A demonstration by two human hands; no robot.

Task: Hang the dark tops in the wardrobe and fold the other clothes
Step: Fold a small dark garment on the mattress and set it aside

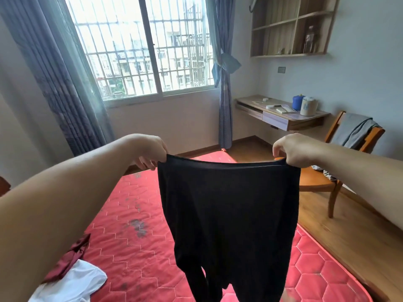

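Note:
A black garment [226,214] hangs in the air above the red mattress [135,247], stretched wide along its top edge. My left hand [150,151] pinches its left top corner. My right hand [292,149] pinches the right top corner. The lower part of the garment narrows and dangles down to the bottom of the view. On the mattress at the lower left lie a white garment [74,282] and a dark red garment [67,258], partly hidden by my left arm.
A wooden chair [320,179] with grey clothing [355,131] over its back stands at the right. Behind it a wall desk [279,118] carries small items, with open shelves [292,27] above. A barred window [141,46] with curtains faces me.

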